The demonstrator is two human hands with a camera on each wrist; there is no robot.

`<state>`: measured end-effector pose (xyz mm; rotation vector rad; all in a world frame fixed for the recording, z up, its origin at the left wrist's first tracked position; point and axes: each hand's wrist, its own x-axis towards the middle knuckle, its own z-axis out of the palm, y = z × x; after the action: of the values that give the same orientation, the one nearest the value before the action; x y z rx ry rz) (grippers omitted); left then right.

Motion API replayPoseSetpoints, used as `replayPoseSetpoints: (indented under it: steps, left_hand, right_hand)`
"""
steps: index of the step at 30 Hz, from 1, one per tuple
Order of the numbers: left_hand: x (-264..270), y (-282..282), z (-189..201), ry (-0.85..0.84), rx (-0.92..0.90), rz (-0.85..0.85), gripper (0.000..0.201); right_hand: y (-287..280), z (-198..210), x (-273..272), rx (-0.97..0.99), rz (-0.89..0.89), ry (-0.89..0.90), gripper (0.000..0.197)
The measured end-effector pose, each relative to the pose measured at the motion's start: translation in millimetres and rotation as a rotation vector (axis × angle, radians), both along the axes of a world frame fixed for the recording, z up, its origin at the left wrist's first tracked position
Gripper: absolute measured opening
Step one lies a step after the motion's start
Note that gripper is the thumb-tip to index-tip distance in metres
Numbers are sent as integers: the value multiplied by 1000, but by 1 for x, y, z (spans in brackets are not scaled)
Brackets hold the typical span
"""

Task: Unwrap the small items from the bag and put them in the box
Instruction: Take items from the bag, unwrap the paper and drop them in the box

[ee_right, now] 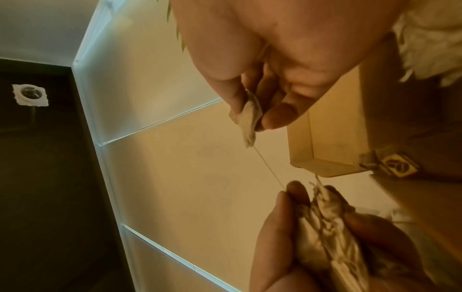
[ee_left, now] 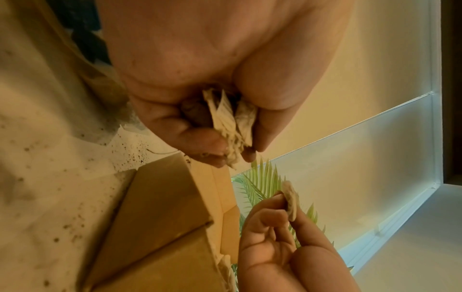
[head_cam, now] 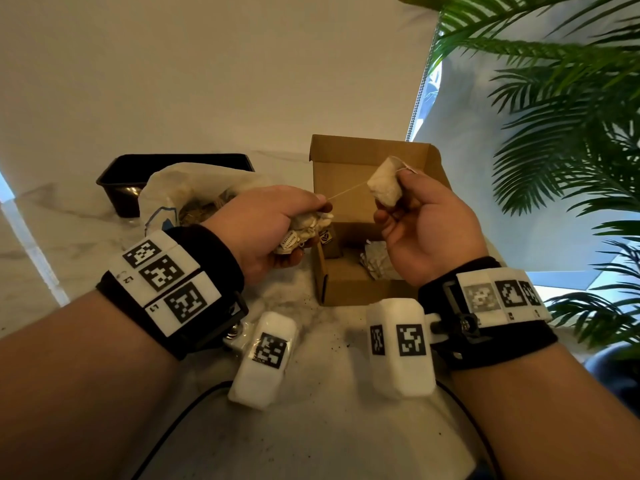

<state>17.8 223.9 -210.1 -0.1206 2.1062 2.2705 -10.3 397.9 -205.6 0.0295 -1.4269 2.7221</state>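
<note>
I see both of my hands raised above a pale marbled bench (head_cam: 62, 216), working over an open cardboard box (head_cam: 349, 161). My right hand (head_cam: 426, 230) pinches a small white tea bag (head_cam: 384, 185) between thumb and fingertips, holding it up in front of the box's raised lid. A thin string (head_cam: 346, 190) runs taut from that tea bag across to my left hand (head_cam: 263, 226). The left grip is curled tightly around a crumpled bundle of wrappers (head_cam: 304, 226), with a small printed tag (head_cam: 289, 241) sticking out below the fingers, and the thumb and forefinger nip the end of the string. Inside the box lies a small brown tag (head_cam: 325, 237) and a crumpled white wrapper (head_cam: 375, 259). To the left of the box, behind my left hand, sits a white paper bag (head_cam: 180, 192) with its mouth open, showing tangled strings inside. Just behind the bag stands a black plastic tray (head_cam: 138, 168). Dark crumbs speckle the bench near the box. Green palm fronds (head_cam: 561, 109) fill the right side.
</note>
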Motion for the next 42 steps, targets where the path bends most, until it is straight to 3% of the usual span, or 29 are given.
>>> replayPoseSetpoints:
  steps: [8,14,19,24,27,31,37,42]
  left_hand:
    - [0,-2,0,-30,-77,-17,16]
    - [0,-1,-1,-49,-102,-35,24]
    - [2,0,-1,-43,-125,-32,22]
    - [5,5,3,24,-85,-30,13]
    - [6,9,5,68,-45,-53,16]
    - [9,11,7,86,-27,-70,20]
    - [9,12,7,67,-17,-40,21]
    - [11,10,8,73,-37,-60,18]
  right_hand:
    - [3,2,-5,-167,-76,-22,26]
    - [10,6,-7,-398,-77,-21,25]
    - [12,6,-8,-437,-65,-3,27]
    - [5,4,-3,-225,99,-31,13]
    - [-1,1,-1,-108,242,-32,16]
    - [-7,-6,-1,105,227,51,31]
    - [-3,-8,1,406,215,168,23]
    - [-1,-12,0,541,190,237,13]
